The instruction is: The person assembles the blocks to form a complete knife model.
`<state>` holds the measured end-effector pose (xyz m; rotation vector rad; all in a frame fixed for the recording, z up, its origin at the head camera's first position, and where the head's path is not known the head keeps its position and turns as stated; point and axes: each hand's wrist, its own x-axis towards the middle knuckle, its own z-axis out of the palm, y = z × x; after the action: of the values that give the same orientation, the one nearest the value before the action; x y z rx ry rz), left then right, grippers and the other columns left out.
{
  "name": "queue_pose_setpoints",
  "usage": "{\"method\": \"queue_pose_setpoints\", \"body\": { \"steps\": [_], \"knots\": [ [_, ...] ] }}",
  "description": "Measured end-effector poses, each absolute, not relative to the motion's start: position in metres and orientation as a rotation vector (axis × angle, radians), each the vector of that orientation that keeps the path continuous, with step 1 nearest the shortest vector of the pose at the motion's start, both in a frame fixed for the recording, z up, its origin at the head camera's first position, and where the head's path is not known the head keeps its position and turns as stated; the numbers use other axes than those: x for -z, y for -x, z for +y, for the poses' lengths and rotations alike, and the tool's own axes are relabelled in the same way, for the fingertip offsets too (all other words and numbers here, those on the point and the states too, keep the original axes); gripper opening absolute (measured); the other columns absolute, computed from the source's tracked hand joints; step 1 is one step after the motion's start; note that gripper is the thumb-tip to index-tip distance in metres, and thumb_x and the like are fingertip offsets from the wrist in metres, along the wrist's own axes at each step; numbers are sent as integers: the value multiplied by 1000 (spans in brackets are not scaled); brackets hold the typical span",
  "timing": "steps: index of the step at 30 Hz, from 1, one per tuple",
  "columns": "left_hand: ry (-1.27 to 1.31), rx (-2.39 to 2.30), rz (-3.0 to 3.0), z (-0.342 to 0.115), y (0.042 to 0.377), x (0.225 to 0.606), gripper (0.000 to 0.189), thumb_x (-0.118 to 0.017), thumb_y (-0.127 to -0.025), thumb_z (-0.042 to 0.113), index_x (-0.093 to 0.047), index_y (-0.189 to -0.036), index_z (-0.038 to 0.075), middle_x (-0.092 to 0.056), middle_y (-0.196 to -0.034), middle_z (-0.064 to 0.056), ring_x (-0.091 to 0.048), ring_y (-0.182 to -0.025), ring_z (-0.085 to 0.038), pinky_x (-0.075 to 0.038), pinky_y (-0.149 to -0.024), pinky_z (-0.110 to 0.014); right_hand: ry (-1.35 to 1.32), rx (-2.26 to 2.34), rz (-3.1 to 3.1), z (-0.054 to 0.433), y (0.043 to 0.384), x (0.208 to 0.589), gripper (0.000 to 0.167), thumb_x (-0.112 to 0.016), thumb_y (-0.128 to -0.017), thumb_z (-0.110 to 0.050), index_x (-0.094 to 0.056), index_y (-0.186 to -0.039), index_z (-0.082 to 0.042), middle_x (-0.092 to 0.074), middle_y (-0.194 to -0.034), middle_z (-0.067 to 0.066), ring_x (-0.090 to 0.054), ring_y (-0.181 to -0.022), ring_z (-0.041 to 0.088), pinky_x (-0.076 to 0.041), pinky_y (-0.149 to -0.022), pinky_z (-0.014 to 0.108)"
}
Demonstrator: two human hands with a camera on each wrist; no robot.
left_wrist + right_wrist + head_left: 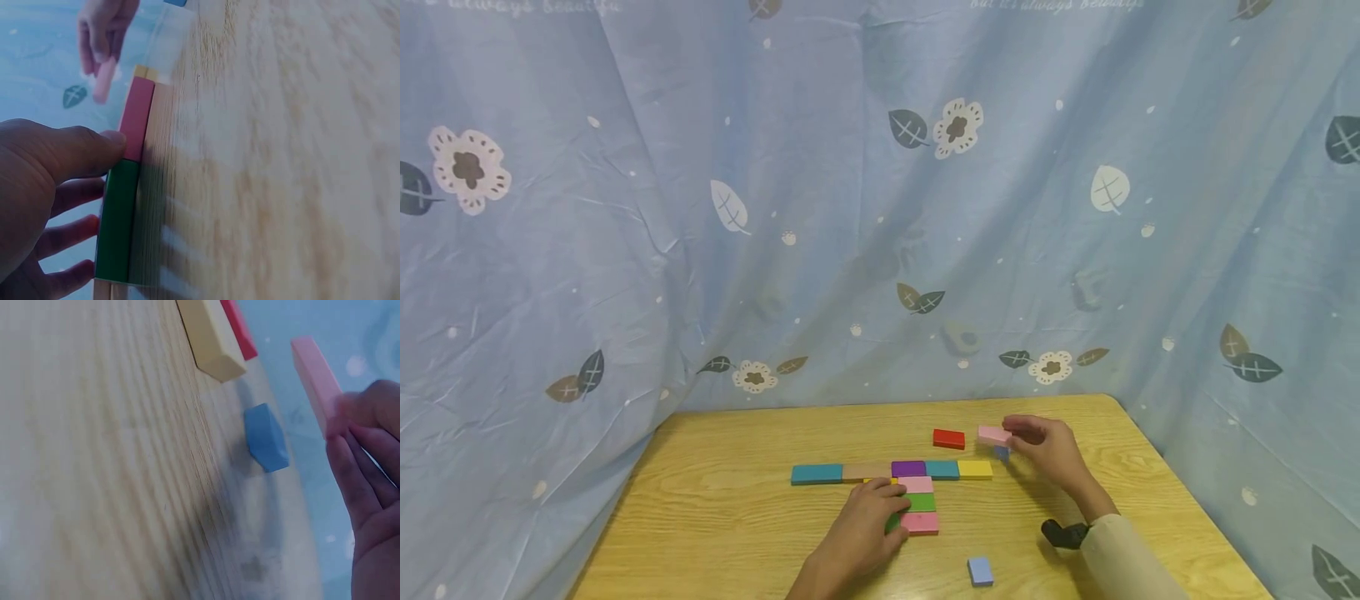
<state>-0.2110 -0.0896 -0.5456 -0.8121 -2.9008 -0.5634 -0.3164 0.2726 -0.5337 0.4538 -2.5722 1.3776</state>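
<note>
My right hand pinches a light pink block by one end, between thumb and fingers. In the right wrist view the block is raised above the table, and a blue block lies below it. My left hand rests over the left side of a cluster of flat blocks, its fingers spread and slightly bent. The left thumb touches a pink block, with a green block beside the fingers. The hand partly hides a yellow block and a green one.
A row of blocks runs across the table: teal, tan, purple, teal and yellow. Behind it lies a red block. A small light-blue block is near the front. A patterned curtain hangs behind.
</note>
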Motion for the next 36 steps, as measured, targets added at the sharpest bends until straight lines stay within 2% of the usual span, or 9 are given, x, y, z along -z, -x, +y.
{"method": "queue_pose_setpoints", "body": {
  "steps": [5, 12, 21, 29, 36],
  "knots": [
    [814, 543, -2902, -89, 212, 546, 36, -81, -98, 29, -80, -133, 19, -74, -143, 3, -62, -141, -28, -51, -119, -61, -579, -1424, -2592, 271, 295, 527, 34, -81, -99, -8, -77, -132, 0, -80, -127, 19, -80, -111, 17, -64, -89, 17],
    [826, 500, -2896, -89, 213, 547, 35, -81, -98, 30, -80, -132, 19, -74, -142, 3, -63, -140, -27, -53, -118, -56, -706, -1475, -2577, 259, 280, 527, 32, -82, -98, -7, -78, -129, 1, -80, -126, 17, -79, -115, 13, -63, -93, 17],
    [835, 482, -2919, -87, 214, 546, 35, -80, -99, 32, -80, -132, 20, -74, -142, 3, -63, -140, -27, -54, -118, -52, -848, -1480, -2590, 240, 277, 536, 29, -79, -99, -3, -78, -127, 4, -78, -126, 24, -79, -113, 18, -64, -96, 21],
    [841, 481, -2905, -86, 214, 546, 35, -80, -99, 31, -80, -132, 18, -75, -141, 2, -63, -140, -27, -53, -119, -51, -868, -1435, -2631, 226, 278, 542, 27, -81, -97, -3, -80, -124, -1, -81, -125, 15, -80, -111, 21, -65, -99, 26],
    [842, 488, -2892, -87, 213, 545, 34, -80, -99, 29, -81, -131, 16, -75, -140, 1, -64, -139, -28, -53, -119, -51, -913, -1371, -2609, 218, 281, 548, 27, -80, -96, 2, -80, -123, 2, -82, -121, 16, -82, -104, 20, -67, -93, 26]
  ]
}}
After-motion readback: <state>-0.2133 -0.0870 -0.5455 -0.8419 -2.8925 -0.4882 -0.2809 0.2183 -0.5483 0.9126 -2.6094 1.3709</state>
